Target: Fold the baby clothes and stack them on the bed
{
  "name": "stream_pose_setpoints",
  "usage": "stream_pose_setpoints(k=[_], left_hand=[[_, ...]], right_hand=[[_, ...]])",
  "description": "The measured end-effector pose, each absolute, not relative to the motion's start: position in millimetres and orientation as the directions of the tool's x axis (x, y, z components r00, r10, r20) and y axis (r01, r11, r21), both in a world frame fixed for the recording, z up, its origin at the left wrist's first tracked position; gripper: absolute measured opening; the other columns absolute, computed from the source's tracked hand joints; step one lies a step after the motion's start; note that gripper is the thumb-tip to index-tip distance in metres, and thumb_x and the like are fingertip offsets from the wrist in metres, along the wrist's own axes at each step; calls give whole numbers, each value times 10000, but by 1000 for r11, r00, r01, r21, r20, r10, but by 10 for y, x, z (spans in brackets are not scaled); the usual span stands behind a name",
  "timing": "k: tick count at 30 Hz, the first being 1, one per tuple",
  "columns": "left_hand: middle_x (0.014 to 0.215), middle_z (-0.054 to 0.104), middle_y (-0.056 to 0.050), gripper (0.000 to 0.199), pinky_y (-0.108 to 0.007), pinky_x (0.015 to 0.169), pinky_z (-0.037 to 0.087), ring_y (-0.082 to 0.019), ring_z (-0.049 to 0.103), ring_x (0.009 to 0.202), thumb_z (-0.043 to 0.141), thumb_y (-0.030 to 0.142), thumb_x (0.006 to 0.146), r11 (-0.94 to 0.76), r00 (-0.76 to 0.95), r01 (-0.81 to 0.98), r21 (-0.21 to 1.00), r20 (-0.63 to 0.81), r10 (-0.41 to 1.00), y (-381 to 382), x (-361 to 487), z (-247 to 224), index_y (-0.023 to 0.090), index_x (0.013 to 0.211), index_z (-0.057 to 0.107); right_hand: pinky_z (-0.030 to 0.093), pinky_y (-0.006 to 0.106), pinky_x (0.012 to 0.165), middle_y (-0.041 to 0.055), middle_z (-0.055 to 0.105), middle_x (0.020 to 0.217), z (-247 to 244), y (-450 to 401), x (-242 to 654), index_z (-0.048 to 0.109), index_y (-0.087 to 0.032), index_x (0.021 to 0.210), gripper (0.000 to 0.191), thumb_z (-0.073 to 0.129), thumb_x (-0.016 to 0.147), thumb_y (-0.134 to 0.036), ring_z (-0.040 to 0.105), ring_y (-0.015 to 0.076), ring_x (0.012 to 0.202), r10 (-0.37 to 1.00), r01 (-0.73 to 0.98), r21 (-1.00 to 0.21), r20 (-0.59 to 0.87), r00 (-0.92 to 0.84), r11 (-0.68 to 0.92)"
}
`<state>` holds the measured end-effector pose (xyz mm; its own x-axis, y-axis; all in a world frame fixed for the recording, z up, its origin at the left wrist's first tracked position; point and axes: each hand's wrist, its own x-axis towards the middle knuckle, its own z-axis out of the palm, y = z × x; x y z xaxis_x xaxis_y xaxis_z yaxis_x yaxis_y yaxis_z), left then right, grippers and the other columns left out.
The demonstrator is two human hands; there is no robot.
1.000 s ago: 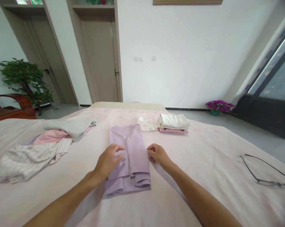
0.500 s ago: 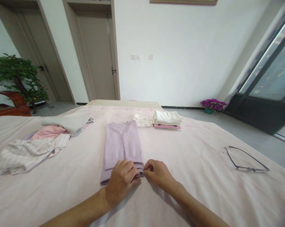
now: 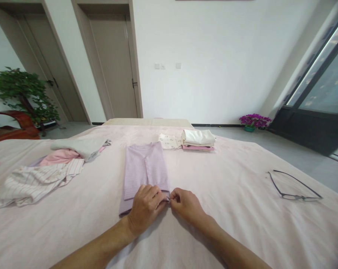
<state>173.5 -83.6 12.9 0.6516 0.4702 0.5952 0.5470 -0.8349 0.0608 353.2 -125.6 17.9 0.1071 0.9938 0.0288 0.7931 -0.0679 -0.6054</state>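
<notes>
A lilac cardigan (image 3: 145, 168) lies folded into a narrow rectangle in front of me, its neckline pointing away and its lower edge folded up. My left hand (image 3: 146, 201) rests over the near right part of that lower fold, with fingers curled and closed on the fabric. At the right corner of the same fold, my right hand (image 3: 185, 203) pinches the edge of the cloth between thumb and forefinger. The two hands are almost touching. My left hand hides part of the folded hem.
Loose clothes, among them a striped shirt (image 3: 40, 183) and a grey garment (image 3: 81, 146), lie at left. A folded stack (image 3: 198, 139) and a folded floral garment (image 3: 169, 142) sit at the back. Eyeglasses (image 3: 294, 196) rest on the pink sheet (image 3: 227, 179) at right.
The lower right corner of the cardigan has been turned up a little more and its fold looks flatter. Both hands have shifted slightly away from me. The view has tilted a little.
</notes>
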Motion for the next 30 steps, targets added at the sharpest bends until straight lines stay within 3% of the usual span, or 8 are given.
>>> stream_pose_setpoints(k=[6, 14, 17, 25, 30], left_hand=[[776, 602, -13, 123, -341, 672, 288, -189, 472, 743, 563, 259, 928, -864, 685, 502, -37, 627, 371, -824, 1734, 99, 225, 833, 634], [725, 580, -17, 177, -350, 668, 294, -194, 472, 724, 564, 215, 912, -823, 668, 566, -54, 616, 418, -765, 1735, 80, 208, 739, 602], [728, 585, -18, 155, -344, 667, 308, -191, 496, 731, 592, 217, 893, -837, 657, 547, 8, 616, 434, -737, 1739, 51, 205, 740, 607], [805, 634, 1, 46, -302, 701, 397, -167, 572, 780, 656, 221, 869, -850, 651, 422, 315, 546, 527, -743, 1722, -61, 208, 841, 622], [804, 652, 13, 72, -293, 714, 425, -162, 591, 781, 676, 192, 849, -840, 642, 398, 369, 542, 542, -779, 1704, -56, 210, 843, 606]], right_hand=[[291, 219, 556, -20, 690, 692, 170, -1245, 3568, 661, -217, 739, 134, 527, 737, -206, 564, 108, 612, 996, 777, -626, 8, 88, -63], [282, 215, 535, -18, 671, 660, 173, -1282, 3554, 643, -198, 713, 135, 513, 716, -163, 545, 103, 588, 998, 762, -646, 3, 61, -45], [288, 209, 537, -17, 664, 656, 188, -1297, 3542, 632, -193, 707, 136, 504, 715, -149, 549, 104, 598, 999, 744, -668, 2, 39, -27], [293, 211, 542, -13, 674, 690, 177, -1286, 3574, 648, -202, 747, 134, 516, 741, -184, 565, 110, 621, 999, 732, -680, -18, 48, -48], [297, 212, 558, -21, 661, 685, 216, -1311, 3560, 639, -209, 748, 108, 533, 743, -189, 550, 109, 623, 1000, 742, -670, 17, 3, 9]])
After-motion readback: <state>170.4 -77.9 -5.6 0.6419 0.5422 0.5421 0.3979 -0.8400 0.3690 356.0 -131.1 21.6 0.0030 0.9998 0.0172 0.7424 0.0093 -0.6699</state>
